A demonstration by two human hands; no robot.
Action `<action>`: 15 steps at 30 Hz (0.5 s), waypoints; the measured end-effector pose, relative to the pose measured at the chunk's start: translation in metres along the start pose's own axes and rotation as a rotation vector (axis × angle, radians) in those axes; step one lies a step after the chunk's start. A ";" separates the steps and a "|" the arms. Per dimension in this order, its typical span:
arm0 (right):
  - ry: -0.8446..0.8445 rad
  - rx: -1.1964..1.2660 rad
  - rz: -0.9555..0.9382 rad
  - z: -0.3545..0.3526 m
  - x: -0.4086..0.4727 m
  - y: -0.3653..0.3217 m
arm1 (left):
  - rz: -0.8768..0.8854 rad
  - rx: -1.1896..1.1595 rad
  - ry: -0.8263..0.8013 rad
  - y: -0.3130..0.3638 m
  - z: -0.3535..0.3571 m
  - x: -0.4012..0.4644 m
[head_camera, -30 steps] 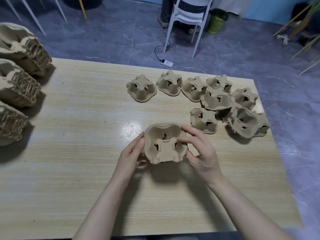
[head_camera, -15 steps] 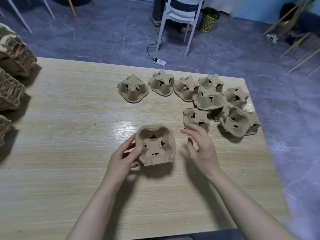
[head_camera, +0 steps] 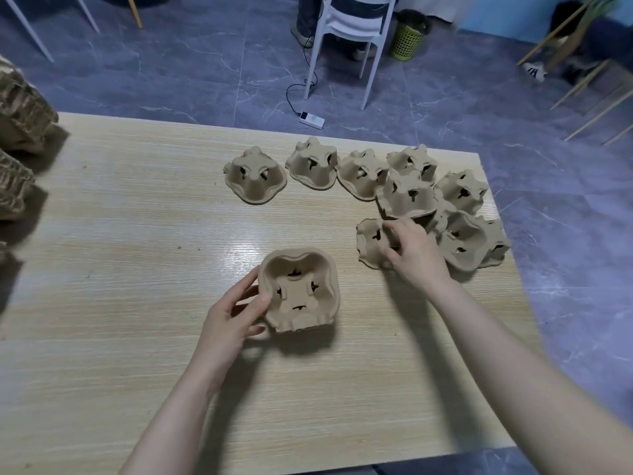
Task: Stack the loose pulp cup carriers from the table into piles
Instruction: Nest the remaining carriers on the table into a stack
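- A person's left hand (head_camera: 236, 317) holds an open-side-up pulp cup carrier (head_camera: 298, 289) by its left rim near the middle of the light wood-grain table (head_camera: 137, 303), thumb hooked over the edge and fingers behind the wall.
- From my remote seat I read that carrier as tan moulded pulp, roughly square with rounded corners, a raised centre and dark slits between its cup wells; ridges along its lower edge suggest more than one nested piece, though I cannot tell how many.
- The right hand (head_camera: 411, 252) reaches across to an upside-down carrier (head_camera: 371, 241) lying just right of the held one, fingers curled onto its top and side.
- More loose carriers (head_camera: 407, 197) sit domed side up in a cluster at the far right of the table, several overlapping, one (head_camera: 464, 240) tipped on its side so its hollow shows.
- Two carriers stand apart in the back row: one (head_camera: 255, 176) at the left end, another (head_camera: 311, 164) beside it.
- Finished stacks (head_camera: 20, 111) of nested carriers line the table's left edge, partly out of view.
- Beyond the table, a white chair (head_camera: 352, 25), a green wastebasket (head_camera: 409, 39) and a white power strip (head_camera: 311, 118) rest on the grey tiled floor.
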State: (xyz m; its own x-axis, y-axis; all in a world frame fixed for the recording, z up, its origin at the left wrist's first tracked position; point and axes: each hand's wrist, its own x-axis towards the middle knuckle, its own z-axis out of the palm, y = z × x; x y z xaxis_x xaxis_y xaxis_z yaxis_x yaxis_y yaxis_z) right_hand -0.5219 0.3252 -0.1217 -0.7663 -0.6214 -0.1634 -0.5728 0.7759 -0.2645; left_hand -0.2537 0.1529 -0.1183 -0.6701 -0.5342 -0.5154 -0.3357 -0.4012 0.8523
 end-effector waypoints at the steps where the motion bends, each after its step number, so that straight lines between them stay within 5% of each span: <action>1: -0.001 -0.003 0.014 0.000 -0.002 0.000 | -0.004 0.001 0.001 0.000 0.000 0.000; 15: -0.148 0.146 0.299 0.005 -0.030 -0.001 | -0.002 -0.014 0.010 -0.001 0.001 0.001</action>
State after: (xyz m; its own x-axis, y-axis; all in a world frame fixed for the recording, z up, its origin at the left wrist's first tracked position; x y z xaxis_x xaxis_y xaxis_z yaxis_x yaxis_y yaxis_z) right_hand -0.4968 0.3424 -0.1210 -0.8373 -0.3865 -0.3867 -0.2737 0.9086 -0.3154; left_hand -0.2541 0.1534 -0.1196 -0.6631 -0.5404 -0.5180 -0.3278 -0.4125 0.8500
